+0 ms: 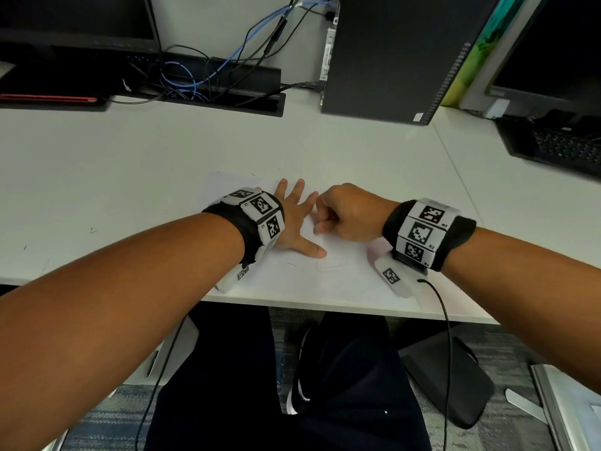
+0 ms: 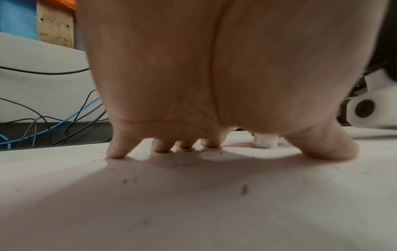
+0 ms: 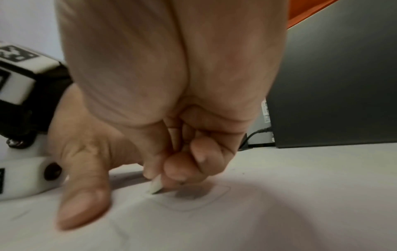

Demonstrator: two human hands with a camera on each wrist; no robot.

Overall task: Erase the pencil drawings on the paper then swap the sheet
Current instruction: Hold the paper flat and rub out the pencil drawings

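A white sheet of paper (image 1: 292, 275) lies at the desk's near edge, with a faint pencil outline (image 1: 331, 265) on it. My left hand (image 1: 294, 216) lies flat on the sheet, fingers spread and pressing down. My right hand (image 1: 338, 213) is curled just to its right and pinches a small white eraser (image 3: 156, 186) whose tip touches the paper beside a rounded pencil outline (image 3: 193, 198). From under the left palm (image 2: 214, 84) the eraser (image 2: 265, 141) shows standing on the sheet (image 2: 193, 203), and dark eraser crumbs (image 2: 244, 189) dot the paper.
The white desk (image 1: 97, 190) carries a black computer tower (image 1: 390, 53) behind the sheet, a cable tray with blue and black cables (image 1: 211, 76), a monitor (image 1: 74, 24) at the back left and a keyboard (image 1: 562, 144) at the right. The desk edge runs just under the sheet.
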